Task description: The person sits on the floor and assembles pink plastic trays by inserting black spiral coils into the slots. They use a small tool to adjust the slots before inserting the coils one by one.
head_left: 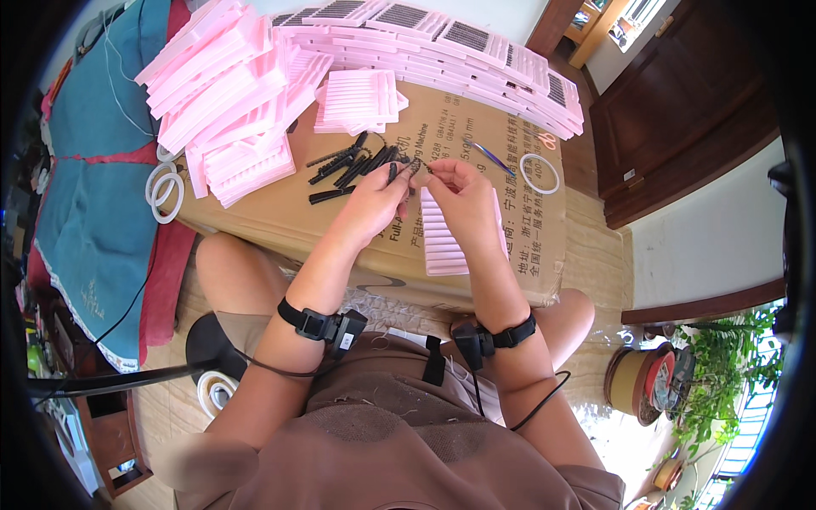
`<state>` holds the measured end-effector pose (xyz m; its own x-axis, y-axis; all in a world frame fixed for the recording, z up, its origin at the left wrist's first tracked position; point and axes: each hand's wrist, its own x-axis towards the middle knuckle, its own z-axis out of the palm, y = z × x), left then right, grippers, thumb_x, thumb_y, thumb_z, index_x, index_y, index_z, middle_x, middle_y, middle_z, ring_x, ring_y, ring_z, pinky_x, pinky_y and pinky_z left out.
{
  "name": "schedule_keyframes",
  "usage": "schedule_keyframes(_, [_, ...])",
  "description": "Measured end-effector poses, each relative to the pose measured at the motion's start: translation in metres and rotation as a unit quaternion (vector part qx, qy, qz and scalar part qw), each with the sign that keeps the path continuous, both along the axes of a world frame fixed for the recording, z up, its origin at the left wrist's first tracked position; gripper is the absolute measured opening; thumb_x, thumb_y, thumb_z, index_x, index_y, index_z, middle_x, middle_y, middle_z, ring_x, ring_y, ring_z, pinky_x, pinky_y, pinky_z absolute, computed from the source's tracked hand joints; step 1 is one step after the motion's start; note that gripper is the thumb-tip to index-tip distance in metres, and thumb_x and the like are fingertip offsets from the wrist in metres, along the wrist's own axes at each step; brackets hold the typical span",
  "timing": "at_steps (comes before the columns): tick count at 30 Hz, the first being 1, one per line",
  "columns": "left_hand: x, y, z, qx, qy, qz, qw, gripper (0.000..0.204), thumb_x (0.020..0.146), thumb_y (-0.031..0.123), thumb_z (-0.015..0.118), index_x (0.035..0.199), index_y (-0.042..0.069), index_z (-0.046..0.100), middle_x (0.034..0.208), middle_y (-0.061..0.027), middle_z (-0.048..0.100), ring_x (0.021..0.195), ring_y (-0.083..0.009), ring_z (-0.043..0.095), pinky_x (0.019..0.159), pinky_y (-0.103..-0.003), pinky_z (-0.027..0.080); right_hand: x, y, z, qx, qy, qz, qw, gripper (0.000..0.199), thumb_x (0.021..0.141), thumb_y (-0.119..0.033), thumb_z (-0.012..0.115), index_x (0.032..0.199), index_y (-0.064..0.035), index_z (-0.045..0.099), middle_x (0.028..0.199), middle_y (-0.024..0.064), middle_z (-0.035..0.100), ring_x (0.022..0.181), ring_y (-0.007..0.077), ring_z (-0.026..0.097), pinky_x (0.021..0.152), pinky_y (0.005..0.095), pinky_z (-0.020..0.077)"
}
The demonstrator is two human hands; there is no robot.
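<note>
My left hand (380,202) is closed on a thin black strip (393,173), one end of which shows at the fingers. Close beside it, my right hand (463,202) pinches thumb and forefinger together, but whatever is between them is too small to make out. Under my right hand lies a pink ridged tray (444,246), partly covered by that hand and wrist. A loose pile of black strips (344,164) rests on the cardboard box (357,255), just left of and beyond my left hand.
Stacked pink trays (225,93) lean at the far left. Small pink trays (357,98) lie nearer. A long row of filled trays (425,42) lines the back. Right of my hands are a blue slender tool (495,159) and a white ring (541,173); more white rings (164,194) hang left.
</note>
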<state>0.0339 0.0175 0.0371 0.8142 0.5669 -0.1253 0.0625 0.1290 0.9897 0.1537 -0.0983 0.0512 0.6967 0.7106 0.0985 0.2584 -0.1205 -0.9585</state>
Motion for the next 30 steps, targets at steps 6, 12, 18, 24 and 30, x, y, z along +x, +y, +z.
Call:
schedule_keyframes(6, [0.002, 0.01, -0.005, -0.002, 0.014, 0.028, 1.0, 0.022, 0.109, 0.022, 0.048, 0.096, 0.009, 0.06, 0.073, 0.0047, 0.048, 0.06, -0.0087, 0.053, 0.052, -0.024, 0.035, 0.014, -0.011, 0.004, 0.0, -0.217, -0.051, 0.975, 0.019, 0.091, -0.011, 0.074, 0.106, -0.0019, 0.08, 0.09, 0.0112, 0.078, 0.082, 0.0165, 0.073, 0.077, 0.0292, 0.055])
schedule_keyframes(12, [0.009, 0.011, -0.016, 0.043, 0.045, 0.033, 0.998, 0.021, 0.104, 0.026, 0.059, 0.098, 0.007, 0.064, 0.073, 0.0035, 0.056, 0.058, -0.0092, 0.054, 0.053, -0.024, 0.04, 0.052, -0.023, -0.009, -0.057, -0.094, -0.022, 0.994, 0.02, 0.087, -0.014, 0.078, 0.103, -0.0017, 0.081, 0.083, 0.0122, 0.078, 0.073, 0.0162, 0.072, 0.07, 0.031, 0.0552])
schedule_keyframes(18, [0.021, 0.01, -0.032, 0.266, 0.102, 0.024, 0.958, 0.021, 0.093, 0.017, 0.072, 0.106, 0.001, 0.07, 0.073, -0.0036, 0.066, 0.055, -0.0116, 0.061, 0.053, -0.029, 0.049, 0.049, -0.04, -0.028, -0.071, -0.074, 0.052, 0.993, 0.019, 0.087, -0.016, 0.079, 0.097, -0.0002, 0.08, 0.083, 0.0109, 0.076, 0.076, 0.0169, 0.07, 0.072, 0.031, 0.0544])
schedule_keyframes(24, [0.025, 0.011, -0.025, 0.27, 0.153, -0.004, 0.951, 0.019, 0.09, 0.014, 0.072, 0.102, -0.001, 0.075, 0.072, -0.0074, 0.069, 0.053, -0.014, 0.063, 0.053, -0.03, 0.05, 0.039, -0.04, -0.034, -0.101, -0.257, -0.01, 0.961, 0.011, 0.087, -0.017, 0.077, 0.092, -0.0076, 0.078, 0.103, 0.0093, 0.065, 0.101, 0.0281, 0.062, 0.09, 0.0397, 0.0493])
schedule_keyframes(30, [0.025, 0.013, -0.016, 0.194, 0.157, -0.021, 0.968, 0.019, 0.09, 0.012, 0.073, 0.102, -0.002, 0.075, 0.074, -0.0064, 0.07, 0.051, -0.0128, 0.059, 0.051, -0.03, 0.048, 0.028, -0.033, -0.039, -0.173, -0.303, -0.026, 0.937, 0.009, 0.087, -0.021, 0.076, 0.092, -0.0128, 0.078, 0.112, 0.005, 0.061, 0.114, 0.0292, 0.054, 0.101, 0.0473, 0.0371])
